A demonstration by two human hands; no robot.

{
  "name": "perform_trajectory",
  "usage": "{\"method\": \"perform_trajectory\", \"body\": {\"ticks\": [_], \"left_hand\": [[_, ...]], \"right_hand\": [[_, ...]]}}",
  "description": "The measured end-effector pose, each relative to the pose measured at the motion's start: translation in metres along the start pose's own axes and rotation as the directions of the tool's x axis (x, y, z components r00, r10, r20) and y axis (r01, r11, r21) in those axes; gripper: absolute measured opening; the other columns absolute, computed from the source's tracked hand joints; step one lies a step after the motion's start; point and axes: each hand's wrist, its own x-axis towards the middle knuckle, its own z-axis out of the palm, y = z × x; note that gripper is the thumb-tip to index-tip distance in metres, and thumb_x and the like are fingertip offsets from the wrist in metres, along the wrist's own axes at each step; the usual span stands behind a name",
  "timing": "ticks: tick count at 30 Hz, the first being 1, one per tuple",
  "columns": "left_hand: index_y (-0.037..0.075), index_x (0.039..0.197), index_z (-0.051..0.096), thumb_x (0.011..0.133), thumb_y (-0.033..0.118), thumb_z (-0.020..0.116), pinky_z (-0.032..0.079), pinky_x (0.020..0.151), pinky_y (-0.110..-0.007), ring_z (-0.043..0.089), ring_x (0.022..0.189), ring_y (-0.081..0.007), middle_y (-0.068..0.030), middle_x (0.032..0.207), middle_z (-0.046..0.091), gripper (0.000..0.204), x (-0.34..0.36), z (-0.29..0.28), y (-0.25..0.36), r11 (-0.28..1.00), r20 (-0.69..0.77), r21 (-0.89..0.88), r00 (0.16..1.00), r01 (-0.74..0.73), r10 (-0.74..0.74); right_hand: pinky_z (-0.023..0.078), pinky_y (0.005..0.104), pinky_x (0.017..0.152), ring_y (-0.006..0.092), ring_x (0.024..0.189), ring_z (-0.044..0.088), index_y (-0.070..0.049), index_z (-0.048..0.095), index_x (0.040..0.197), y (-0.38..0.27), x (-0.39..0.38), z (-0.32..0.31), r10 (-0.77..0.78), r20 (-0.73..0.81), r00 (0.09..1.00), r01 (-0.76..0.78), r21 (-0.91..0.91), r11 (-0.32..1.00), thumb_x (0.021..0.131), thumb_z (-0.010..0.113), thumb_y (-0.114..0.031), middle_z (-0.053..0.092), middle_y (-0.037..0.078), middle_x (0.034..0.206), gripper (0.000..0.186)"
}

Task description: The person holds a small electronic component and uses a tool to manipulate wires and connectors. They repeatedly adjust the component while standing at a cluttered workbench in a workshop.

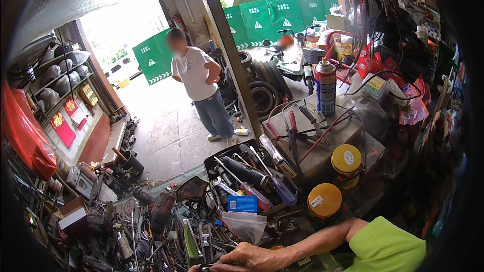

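At the lower edge, a small dark metal piece point(204, 268) lies at the fingers point(223, 266) of your right hand point(248, 257), to their left; I cannot tell their grip or its long axis. Just beyond, a green bar point(191, 244) points away from you.

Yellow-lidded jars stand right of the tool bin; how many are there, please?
3: rear jar, lower jar mostly hidden below it, front jar nearer the right forearm; more may be hidden.

Lime-green sleeve point(387, 246), green bar point(190, 243), blue card point(247, 203), yellow lid point(324, 200) — green barriers point(275, 12) with white triangles point(287, 22), red bag point(25, 133)
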Motion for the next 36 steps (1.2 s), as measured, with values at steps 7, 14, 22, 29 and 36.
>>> {"method": "perform_trajectory", "body": {"ticks": [7, 14, 22, 29, 36], "left_hand": [[-0.001, 0.109, 0.060, 0.097, 0.005, 0.055, 0.038, 0.052, -0.017, 0.046, 0.058, -0.0048, 0.0001, 0.078, 0.061, 0.015, -0.002, 0.002, 0.000, 1.000, -0.041, 0.003, 0.999, 0.027, -0.027], [-0.002, 0.109, 0.062, 0.096, 0.006, 0.057, 0.041, 0.054, -0.018, 0.049, 0.062, -0.0055, -0.0010, 0.083, 0.063, 0.016, -0.004, 0.003, 0.005, 1.000, -0.043, 0.021, 0.999, 0.008, -0.007], [-0.005, 0.116, 0.057, 0.093, -0.004, 0.052, 0.048, 0.078, -0.023, 0.060, 0.089, -0.0137, -0.0096, 0.103, 0.064, 0.024, 0.000, -0.007, -0.002, 0.997, 0.012, -0.067, 0.999, 0.041, -0.040], [-0.001, 0.112, 0.059, 0.096, 0.003, 0.055, 0.036, 0.052, -0.018, 0.046, 0.057, -0.0047, 0.0005, 0.072, 0.058, 0.017, 0.003, -0.005, -0.008, 0.999, 0.032, 0.042, 0.999, 0.009, -0.011], [0.000, 0.112, 0.060, 0.096, 0.007, 0.058, 0.034, 0.051, -0.019, 0.045, 0.056, -0.0046, 0.0008, 0.072, 0.059, 0.017, 0.000, -0.004, -0.006, 0.999, 0.030, 0.044, 0.999, 0.020, -0.021]], "right_hand": [[0.043, 0.0229, 0.055, 0.0032, 0.063, 0.049, 0.000, 0.071, 0.100, -0.006, -0.007, 0.019, 0.251, 0.106, 0.962, -0.272, 0.457, 0.847, 0.100, 0.056, -0.020, 0.060, -0.004, 0.069, 0.025], [0.040, 0.0215, 0.053, 0.0024, 0.064, 0.048, -0.001, 0.071, 0.101, -0.016, -0.006, 0.015, 0.263, 0.167, 0.950, -0.311, 0.517, 0.797, 0.102, 0.053, -0.024, 0.059, -0.004, 0.070, 0.029], [0.039, 0.0356, 0.044, 0.0248, 0.044, 0.049, -0.002, 0.064, 0.079, -0.004, -0.005, 0.000, -0.211, 0.147, 0.966, 0.221, -0.056, 0.974, 0.096, 0.060, -0.022, 0.052, 0.015, 0.055, 0.027], [0.053, 0.0353, 0.062, 0.0265, 0.070, 0.066, -0.003, 0.068, 0.088, 0.000, 0.001, -0.017, 0.003, 0.213, 0.977, 0.050, -0.241, 0.969, 0.095, 0.061, -0.033, 0.067, 0.014, 0.077, 0.032], [0.052, 0.0381, 0.061, 0.0300, 0.069, 0.066, -0.003, 0.067, 0.090, -0.011, 0.006, -0.031, -0.125, 0.118, 0.985, 0.162, -0.391, 0.906, 0.095, 0.062, -0.032, 0.066, 0.015, 0.077, 0.030]]}}
